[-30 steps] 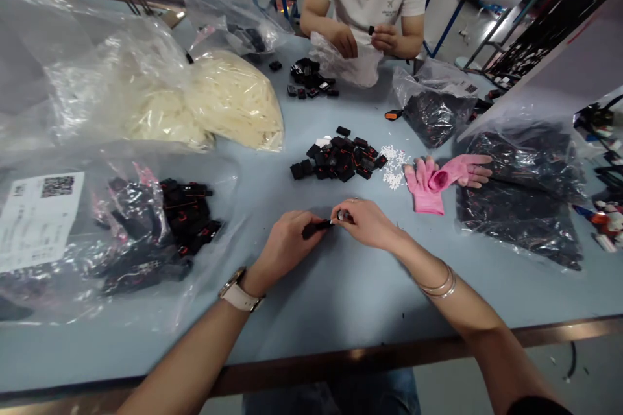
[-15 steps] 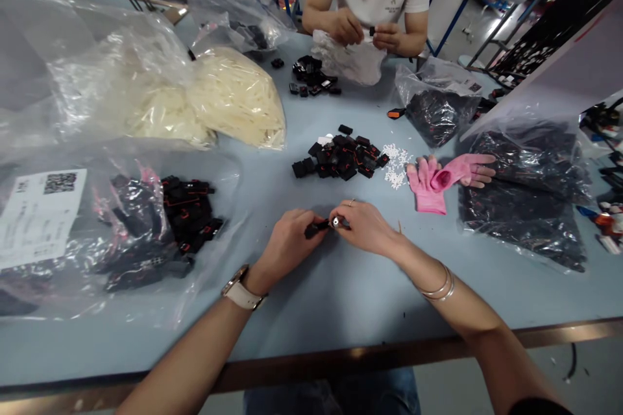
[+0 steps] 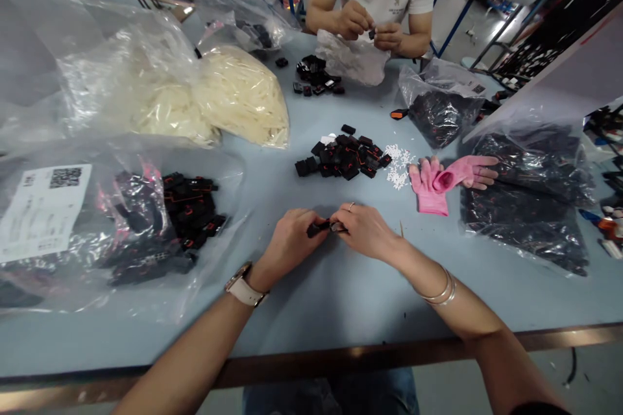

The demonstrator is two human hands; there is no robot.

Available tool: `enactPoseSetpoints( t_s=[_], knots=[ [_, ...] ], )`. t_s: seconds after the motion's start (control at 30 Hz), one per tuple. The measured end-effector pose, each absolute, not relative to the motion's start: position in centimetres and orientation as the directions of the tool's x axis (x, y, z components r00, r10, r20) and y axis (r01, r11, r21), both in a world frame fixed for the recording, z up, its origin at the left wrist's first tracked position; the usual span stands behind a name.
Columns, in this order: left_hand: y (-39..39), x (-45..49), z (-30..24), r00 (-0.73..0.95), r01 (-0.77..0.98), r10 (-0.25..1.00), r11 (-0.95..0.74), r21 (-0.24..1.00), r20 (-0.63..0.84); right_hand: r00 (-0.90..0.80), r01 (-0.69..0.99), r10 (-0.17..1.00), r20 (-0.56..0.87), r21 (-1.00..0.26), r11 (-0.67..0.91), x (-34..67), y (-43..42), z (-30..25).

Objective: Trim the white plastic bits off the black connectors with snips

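Over the middle of the table, my left hand (image 3: 293, 233) is closed round a small black plastic connector housing (image 3: 317, 228). My right hand (image 3: 363, 228) meets it fingertip to fingertip, closed on a small dark and metal piece (image 3: 337, 227) whose kind I cannot make out. The piece touches or nearly touches the connector housing. Beyond my hands lies a loose heap of black connector housings (image 3: 348, 157) with orange-red edges. A scatter of tiny white parts (image 3: 399, 168) lies just right of that heap.
Pink gloves (image 3: 431, 188) lie to the right, by a bag of black parts (image 3: 525, 227). A labelled clear bag (image 3: 121, 233) spills black parts on the left, below a bag of cream pieces (image 3: 243, 97). Opposite, a co-worker's hands (image 3: 370, 26) hold a small black part.
The metal piece in my right hand has turned slightly, so its bright round end shows less. My hands stay together. The view has shifted a little.
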State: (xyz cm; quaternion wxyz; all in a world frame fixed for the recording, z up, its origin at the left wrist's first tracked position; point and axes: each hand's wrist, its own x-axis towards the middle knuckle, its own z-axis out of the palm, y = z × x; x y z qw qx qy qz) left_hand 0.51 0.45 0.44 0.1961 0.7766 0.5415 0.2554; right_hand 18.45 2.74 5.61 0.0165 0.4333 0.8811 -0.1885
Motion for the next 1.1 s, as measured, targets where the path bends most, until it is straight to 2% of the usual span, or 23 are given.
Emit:
enactPoseSetpoints(
  t_s=[0.3, 0.6, 0.87, 1.1],
  knots=[
    [0.4, 0.7, 1.1, 0.285, 0.716, 0.948, -0.311, 0.625, 0.145, -0.697, 0.689, 0.709, -0.107, -0.376, 0.619, 19.2, 3.3, 4.4],
    [0.5, 0.5, 0.7, 0.281, 0.723, 0.952, -0.291, 0.626, 0.119, -0.703, 0.687, 0.696, -0.142, -0.390, 0.614, 19.2, 3.2, 4.4],
    [0.6, 0.4, 0.8, 0.291, 0.712, 0.946, -0.312, 0.629, 0.140, -0.628, 0.624, 0.774, -0.080, -0.645, 0.440, 19.5, 4.1, 3.9],
    [0.6, 0.4, 0.7, 0.284, 0.717, 0.950, -0.301, 0.629, 0.131, -0.544, 0.686, 0.828, -0.135, -0.640, 0.346, 19.6, 4.6, 4.2]
  ],
)
